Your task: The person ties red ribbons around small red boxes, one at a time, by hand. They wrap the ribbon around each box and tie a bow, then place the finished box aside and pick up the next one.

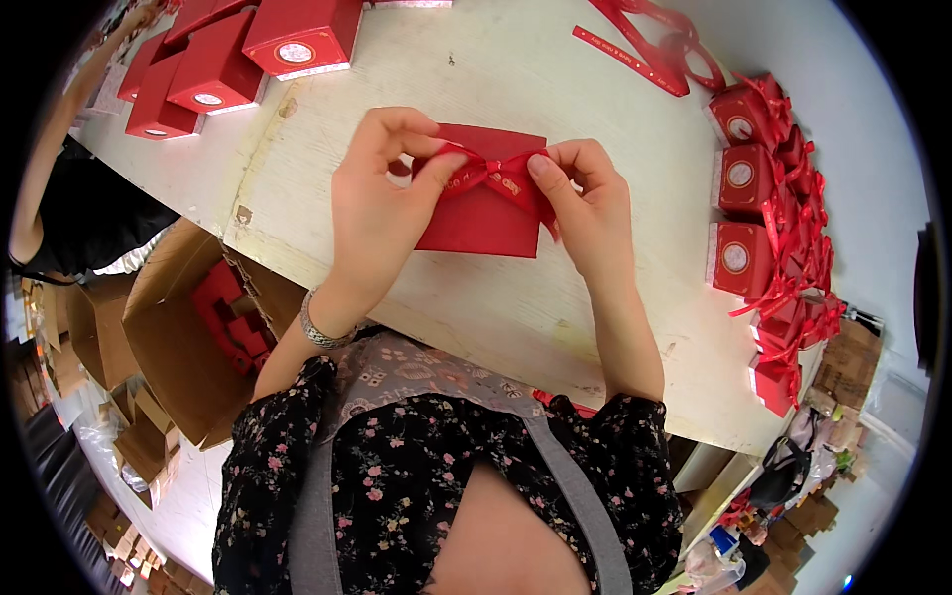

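Observation:
A red gift box (483, 227) lies on the pale tabletop before me, with a red printed ribbon (494, 166) knotted into a bow over its upper face. My left hand (387, 175) pinches the bow's left loop between thumb and fingers. On the other side, my right hand (587, 193) grips the right loop the same way, and a ribbon tail hangs below it. Both hands are just above the box, and the knot shows between them. The fingers hide the ends of the loops and part of the box's left edge.
Red boxes without ribbon (216, 67) stand at the upper left. Several ribboned boxes (744, 178) line the table's right edge. Loose red ribbon (647, 52) lies at the top right. An open cardboard carton (171, 335) with red pieces stands at left. Another person's arm (67, 111) shows there.

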`<action>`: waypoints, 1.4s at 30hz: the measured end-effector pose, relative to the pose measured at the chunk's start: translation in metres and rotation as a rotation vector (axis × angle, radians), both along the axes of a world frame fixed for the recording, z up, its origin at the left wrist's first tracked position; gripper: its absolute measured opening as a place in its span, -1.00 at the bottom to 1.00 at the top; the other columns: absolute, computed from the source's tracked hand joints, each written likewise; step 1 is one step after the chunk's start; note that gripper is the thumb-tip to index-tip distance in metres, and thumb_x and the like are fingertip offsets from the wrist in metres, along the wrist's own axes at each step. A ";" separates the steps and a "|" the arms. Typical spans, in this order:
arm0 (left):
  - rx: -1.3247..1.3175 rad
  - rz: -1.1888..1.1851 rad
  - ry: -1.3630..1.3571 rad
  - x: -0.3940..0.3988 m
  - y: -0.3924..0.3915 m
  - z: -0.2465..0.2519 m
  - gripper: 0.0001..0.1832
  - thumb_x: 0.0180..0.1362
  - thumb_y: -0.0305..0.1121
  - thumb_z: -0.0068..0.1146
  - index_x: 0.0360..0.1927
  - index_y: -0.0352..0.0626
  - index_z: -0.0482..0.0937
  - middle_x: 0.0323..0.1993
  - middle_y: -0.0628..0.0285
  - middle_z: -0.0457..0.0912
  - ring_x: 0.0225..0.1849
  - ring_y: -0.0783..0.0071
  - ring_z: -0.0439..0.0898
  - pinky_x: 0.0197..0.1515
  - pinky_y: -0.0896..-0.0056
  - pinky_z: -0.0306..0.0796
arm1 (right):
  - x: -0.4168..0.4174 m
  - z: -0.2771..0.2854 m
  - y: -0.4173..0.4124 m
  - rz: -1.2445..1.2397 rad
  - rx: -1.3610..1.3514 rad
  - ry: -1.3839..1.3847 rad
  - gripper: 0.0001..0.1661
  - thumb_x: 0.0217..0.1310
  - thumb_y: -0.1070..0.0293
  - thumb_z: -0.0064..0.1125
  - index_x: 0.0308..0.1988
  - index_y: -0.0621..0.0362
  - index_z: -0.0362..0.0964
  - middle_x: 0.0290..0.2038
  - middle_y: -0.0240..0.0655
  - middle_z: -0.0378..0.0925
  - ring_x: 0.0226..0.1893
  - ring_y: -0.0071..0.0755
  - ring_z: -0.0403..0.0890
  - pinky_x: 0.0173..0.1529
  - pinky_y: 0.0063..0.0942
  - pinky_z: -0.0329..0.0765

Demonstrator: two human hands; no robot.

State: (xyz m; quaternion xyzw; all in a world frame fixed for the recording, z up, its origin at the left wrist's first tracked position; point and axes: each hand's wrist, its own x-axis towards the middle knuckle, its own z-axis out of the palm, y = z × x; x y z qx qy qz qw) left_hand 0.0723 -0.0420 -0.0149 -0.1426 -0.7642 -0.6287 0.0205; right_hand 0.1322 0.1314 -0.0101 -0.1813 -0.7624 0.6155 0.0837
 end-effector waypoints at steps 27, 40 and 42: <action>0.430 -0.394 -0.375 -0.030 0.001 -0.046 -0.76 0.14 -0.71 0.03 -0.24 -0.11 0.36 -0.22 0.26 0.49 -0.24 0.56 0.48 -0.14 0.58 0.43 | 0.007 0.026 0.011 0.493 0.845 0.218 0.07 -0.35 0.05 0.55 0.22 0.05 0.28 0.24 -0.12 0.24 0.26 0.09 0.22 0.22 0.03 0.30; -0.046 -0.457 0.087 -0.070 -0.012 -0.053 -0.69 0.12 -0.62 0.15 -0.05 -0.19 0.45 0.12 0.17 0.39 -0.09 0.51 0.43 -0.09 0.50 0.39 | 0.240 -0.009 0.158 -0.860 1.688 -0.679 -0.17 -0.05 0.12 0.39 0.26 -0.10 0.31 0.30 0.00 0.22 0.26 0.22 0.26 0.22 0.12 0.29; -0.225 -0.381 0.318 -0.069 -0.016 -0.037 -0.69 0.12 -0.60 0.16 -0.05 -0.19 0.47 0.11 0.16 0.40 0.01 0.41 0.43 -0.05 0.46 0.40 | 0.205 -0.004 0.160 -0.820 1.691 -0.338 -0.18 0.02 0.00 0.34 0.28 -0.16 0.29 0.36 -0.07 0.15 0.33 0.26 0.16 0.22 0.22 0.25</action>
